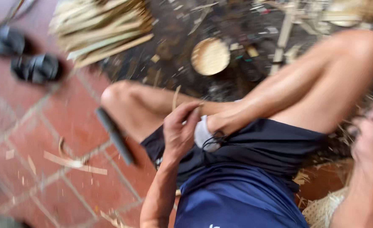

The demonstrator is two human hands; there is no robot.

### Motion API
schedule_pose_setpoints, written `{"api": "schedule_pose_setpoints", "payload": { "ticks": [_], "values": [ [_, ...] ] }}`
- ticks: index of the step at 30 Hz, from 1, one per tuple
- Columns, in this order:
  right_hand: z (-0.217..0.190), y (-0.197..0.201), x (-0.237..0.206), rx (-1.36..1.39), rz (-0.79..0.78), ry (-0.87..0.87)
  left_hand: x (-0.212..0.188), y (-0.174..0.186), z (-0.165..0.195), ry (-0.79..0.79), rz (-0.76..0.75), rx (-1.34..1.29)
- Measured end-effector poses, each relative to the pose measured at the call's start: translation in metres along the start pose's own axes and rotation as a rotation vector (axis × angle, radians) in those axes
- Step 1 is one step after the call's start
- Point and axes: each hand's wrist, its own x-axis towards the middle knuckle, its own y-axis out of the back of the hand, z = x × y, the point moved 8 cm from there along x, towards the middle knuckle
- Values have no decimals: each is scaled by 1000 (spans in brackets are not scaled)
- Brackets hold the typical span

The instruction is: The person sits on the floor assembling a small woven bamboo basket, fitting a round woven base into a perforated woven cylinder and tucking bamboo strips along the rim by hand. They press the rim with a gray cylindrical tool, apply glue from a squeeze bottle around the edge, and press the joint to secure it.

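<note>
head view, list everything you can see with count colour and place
bamboo strip bundle: one, pale yellow-green, top left on the floor
round woven disc: one, tan, top centre on the dark ground
dark sandals: two, black, far left on the red tiles
dark bar-shaped tool: one, black, lying on the tiles beside the left knee; blurred, kind unclear
wood shavings: several, pale, scattered over the tiles at lower left
thin bamboo sliver: one, pale, rising from the left hand
white cloth: one, white, at the ankle next to the left hand
woven piece: one, straw colour, bottom right
shorts: one, navy
left hand: pinching the sliver
right hand: far right, blurred, grip unclear
</note>
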Motion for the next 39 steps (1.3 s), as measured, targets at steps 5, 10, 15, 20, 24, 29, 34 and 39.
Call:
{"api": "schedule_pose_setpoints", "payload": {
  "ticks": [5, 10, 15, 20, 24, 29, 34, 39],
  "values": [
    [-112, -169, -91, -376, -524, 323, 0, 14, 8, 34, -42, -239],
    [-138, -301, -123, -501, -919, 422, -1, 29, 10, 11, -20, -287],
    [-140, -311, -130, -645, -942, 576, -3, 34, 8, -22, -20, -249],
    [-113, -301, -129, -488, -1048, 270, -7, 32, 8, -55, -57, -253],
    [-87, -299, -130, -386, -1126, -54, -9, 35, 8, -110, -83, -294],
    [-73, -296, -135, -264, -1154, -258, -12, 35, 1, -83, -105, -278],
    [-60, -293, -140, -159, -1160, -476, -15, 34, -5, -26, -115, -326],
    [-48, -292, -142, -64, -1182, -613, -16, 39, -5, -51, -102, -272]
  ]
}}
